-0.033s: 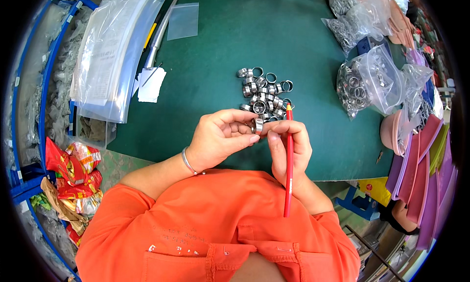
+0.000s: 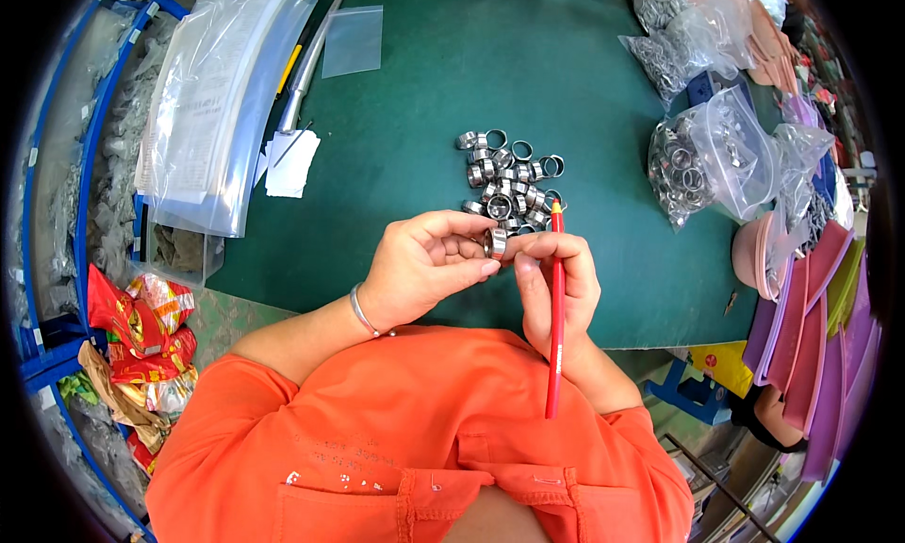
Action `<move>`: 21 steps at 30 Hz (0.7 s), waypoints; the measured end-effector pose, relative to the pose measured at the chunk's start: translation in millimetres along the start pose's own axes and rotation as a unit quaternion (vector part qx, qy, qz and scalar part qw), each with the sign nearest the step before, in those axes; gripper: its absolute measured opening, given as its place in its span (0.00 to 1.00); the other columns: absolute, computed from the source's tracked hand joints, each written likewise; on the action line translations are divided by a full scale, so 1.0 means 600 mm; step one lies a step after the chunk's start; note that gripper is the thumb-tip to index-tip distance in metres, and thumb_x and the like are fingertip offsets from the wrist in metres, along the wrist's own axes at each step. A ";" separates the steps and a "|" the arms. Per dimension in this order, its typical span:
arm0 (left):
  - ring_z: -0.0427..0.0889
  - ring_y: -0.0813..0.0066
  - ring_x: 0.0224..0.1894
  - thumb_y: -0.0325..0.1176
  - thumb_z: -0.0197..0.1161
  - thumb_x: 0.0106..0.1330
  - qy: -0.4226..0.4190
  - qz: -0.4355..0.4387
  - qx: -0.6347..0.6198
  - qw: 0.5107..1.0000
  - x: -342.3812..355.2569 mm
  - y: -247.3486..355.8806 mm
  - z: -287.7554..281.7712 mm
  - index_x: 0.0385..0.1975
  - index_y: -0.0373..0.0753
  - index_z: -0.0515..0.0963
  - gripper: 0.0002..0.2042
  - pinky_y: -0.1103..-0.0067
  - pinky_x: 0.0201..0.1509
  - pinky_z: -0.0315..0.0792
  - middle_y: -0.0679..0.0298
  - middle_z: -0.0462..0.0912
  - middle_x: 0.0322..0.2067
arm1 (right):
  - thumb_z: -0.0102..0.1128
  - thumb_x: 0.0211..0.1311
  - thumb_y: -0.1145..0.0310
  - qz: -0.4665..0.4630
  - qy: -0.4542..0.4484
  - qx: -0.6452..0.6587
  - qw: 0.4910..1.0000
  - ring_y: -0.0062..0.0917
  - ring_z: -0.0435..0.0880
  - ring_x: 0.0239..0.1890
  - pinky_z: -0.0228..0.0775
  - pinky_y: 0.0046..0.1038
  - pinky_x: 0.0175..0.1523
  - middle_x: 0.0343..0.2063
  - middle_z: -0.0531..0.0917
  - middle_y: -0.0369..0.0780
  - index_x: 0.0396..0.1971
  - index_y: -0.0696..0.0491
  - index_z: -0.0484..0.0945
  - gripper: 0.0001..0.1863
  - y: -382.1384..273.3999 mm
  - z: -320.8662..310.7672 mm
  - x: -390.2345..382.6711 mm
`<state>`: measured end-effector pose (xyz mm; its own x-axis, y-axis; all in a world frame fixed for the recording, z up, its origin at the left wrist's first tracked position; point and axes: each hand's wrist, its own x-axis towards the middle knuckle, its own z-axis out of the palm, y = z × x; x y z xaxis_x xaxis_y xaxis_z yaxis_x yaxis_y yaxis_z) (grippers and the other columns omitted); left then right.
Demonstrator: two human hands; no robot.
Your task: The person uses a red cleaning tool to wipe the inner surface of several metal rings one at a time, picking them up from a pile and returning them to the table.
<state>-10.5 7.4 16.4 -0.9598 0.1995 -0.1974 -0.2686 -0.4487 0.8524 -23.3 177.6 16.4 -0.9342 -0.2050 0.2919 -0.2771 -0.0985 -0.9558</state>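
Observation:
My left hand pinches a silver metal ring between thumb and fingers at the table's near side. My right hand is closed around a long red pencil, held upright in the picture, and its index fingertip is at or near the ring. Just beyond my hands lies a pile of similar shiny rings on the green tabletop.
Plastic sleeves with papers, metal tool and white slip lie left. At right are bags of metal parts, pink container and coloured trays. A blue rack and red packets flank the table's left.

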 end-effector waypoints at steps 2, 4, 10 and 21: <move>0.81 0.65 0.46 0.12 0.62 0.57 -0.010 0.003 0.002 1.000 0.001 -0.002 0.000 0.49 0.26 0.72 0.19 0.73 0.51 0.79 0.54 0.77 0.45 | 0.55 0.61 0.83 -0.017 0.006 0.003 1.000 0.22 0.81 0.33 0.75 0.23 0.40 0.34 0.81 0.43 0.37 0.60 0.69 0.07 0.000 0.002 0.000; 0.81 0.73 0.43 0.14 0.62 0.57 -0.008 0.078 0.024 0.997 0.001 -0.003 0.005 0.47 0.26 0.73 0.17 0.79 0.49 0.79 0.58 0.76 0.44 | 0.57 0.60 0.83 -0.010 0.007 -0.010 1.000 0.21 0.80 0.32 0.74 0.22 0.40 0.34 0.81 0.42 0.37 0.59 0.69 0.08 0.000 0.002 0.000; 0.81 0.72 0.43 0.13 0.61 0.57 -0.015 0.106 0.084 0.991 0.000 -0.004 0.009 0.46 0.26 0.74 0.16 0.78 0.49 0.79 0.57 0.74 0.44 | 0.59 0.59 0.83 0.063 0.031 0.060 0.996 0.18 0.77 0.31 0.72 0.21 0.39 0.31 0.80 0.40 0.32 0.57 0.68 0.09 -0.003 0.008 0.006; 0.81 0.69 0.45 0.13 0.62 0.57 -0.017 0.070 0.031 0.997 0.000 -0.009 0.004 0.47 0.26 0.73 0.16 0.75 0.50 0.78 0.55 0.77 0.45 | 0.58 0.60 0.83 0.100 0.023 0.143 0.984 0.17 0.76 0.32 0.72 0.23 0.41 0.33 0.79 0.39 0.36 0.56 0.65 0.12 0.006 0.006 0.002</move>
<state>-9.1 11.9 13.2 -0.9838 0.1694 -0.0586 -0.1259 -0.4204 0.8986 -24.7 173.4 13.3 -0.9748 -0.2039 0.0909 -0.0183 -0.3327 -0.9429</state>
